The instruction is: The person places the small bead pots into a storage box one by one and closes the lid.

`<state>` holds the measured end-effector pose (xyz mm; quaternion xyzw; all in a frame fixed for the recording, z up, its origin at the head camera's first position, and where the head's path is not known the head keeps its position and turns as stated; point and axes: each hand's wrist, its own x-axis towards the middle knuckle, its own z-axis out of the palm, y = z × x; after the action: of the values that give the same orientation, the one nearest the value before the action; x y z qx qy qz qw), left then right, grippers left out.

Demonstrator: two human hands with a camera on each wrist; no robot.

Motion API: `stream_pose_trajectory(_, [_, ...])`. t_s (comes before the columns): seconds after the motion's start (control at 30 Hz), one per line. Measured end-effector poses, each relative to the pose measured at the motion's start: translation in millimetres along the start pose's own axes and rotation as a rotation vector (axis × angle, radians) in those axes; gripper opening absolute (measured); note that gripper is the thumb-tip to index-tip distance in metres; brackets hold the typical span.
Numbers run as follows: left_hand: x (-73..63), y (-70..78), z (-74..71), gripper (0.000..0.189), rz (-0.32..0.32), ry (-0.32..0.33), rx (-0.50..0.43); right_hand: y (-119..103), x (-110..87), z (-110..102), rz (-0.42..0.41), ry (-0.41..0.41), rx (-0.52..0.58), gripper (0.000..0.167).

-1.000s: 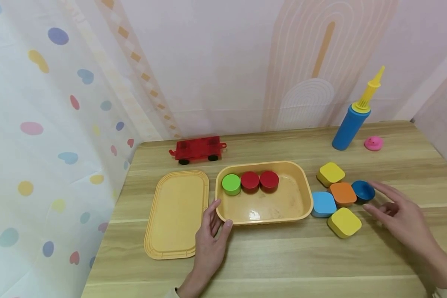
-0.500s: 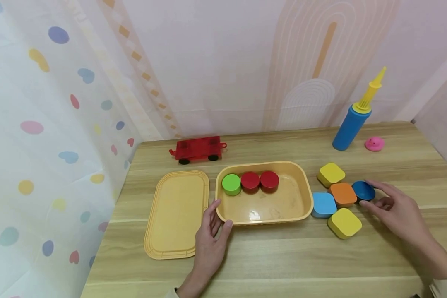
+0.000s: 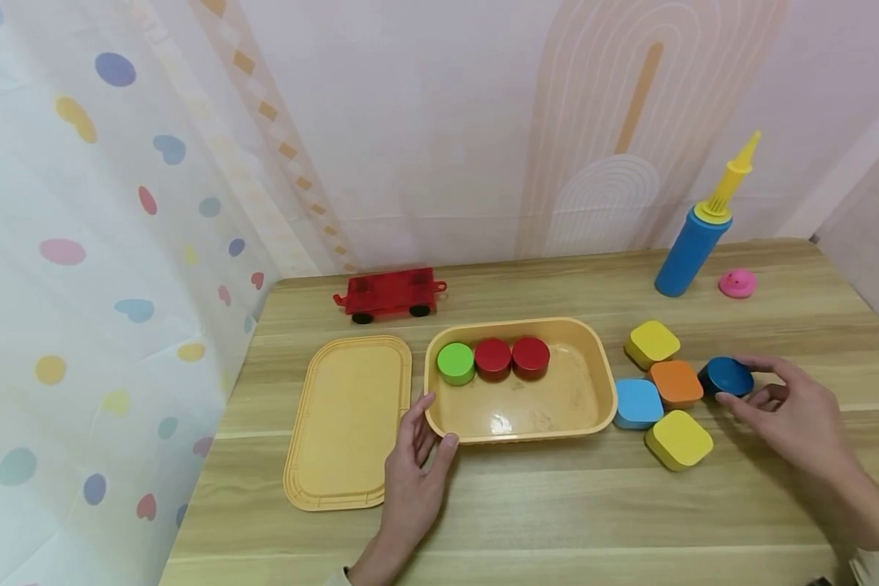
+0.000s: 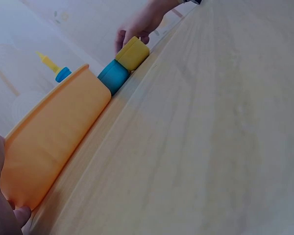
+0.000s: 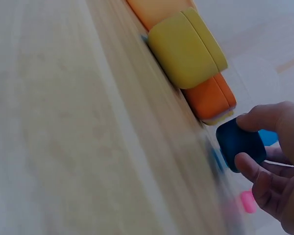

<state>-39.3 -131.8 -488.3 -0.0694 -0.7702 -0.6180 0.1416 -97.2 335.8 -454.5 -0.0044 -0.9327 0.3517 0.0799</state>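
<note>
In the head view my right hand [image 3: 802,415] pinches a small dark blue rounded container [image 3: 727,376] between thumb and fingers. The right wrist view shows that dark blue container [image 5: 240,142] tilted, with fingertips on opposite sides. Close to its left is an orange rounded-square container [image 3: 676,384], among two yellow containers [image 3: 678,440] and a light blue one [image 3: 638,404]. My left hand [image 3: 415,484] holds the front left corner of an orange-yellow box [image 3: 527,431], thumb on the front wall and fingers at the left side. Inside stand a green round container [image 3: 456,364] and two red ones [image 3: 493,360].
A flat yellow lid [image 3: 347,423] lies left of the box. Behind it stands a red toy wagon [image 3: 390,293]. At the back right are a blue and yellow hand pump [image 3: 692,248] and a pink toy duck [image 3: 737,283]. A patterned curtain borders the table's back.
My right hand has closed its fingers on the dark blue container and drawn it slightly right, away from the orange one, tilting it. My left hand and the box have stayed put.
</note>
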Motion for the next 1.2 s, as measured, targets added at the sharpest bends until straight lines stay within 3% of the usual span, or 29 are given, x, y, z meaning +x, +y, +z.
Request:
stream_pose_trajectory(0.17, [0.2,3.1,0.5,0.056,-0.035,0.005,-0.001,-3.8,-4.3,-10.9,0.013,0.063,0.0,0.056])
stream_pose_trajectory(0.4, [0.9,6.6,0.9,0.06,-0.083,0.009,-0.013,-13.0,-7.2,-25.4,-0.112,0.181,0.051,0.057])
stream_pose_trajectory(0.53, [0.5,6.7,0.7,0.06,-0.081,0.013,-0.006,-21.4,-7.1,-29.6,-0.156,0.207,0.037,0.055])
stream_pose_trajectory(1.2, [0.4,2.8,0.8,0.058,-0.057,0.006,-0.003,-75.0,-1.5,-22.2,-0.385,0.126,0.05,0.066])
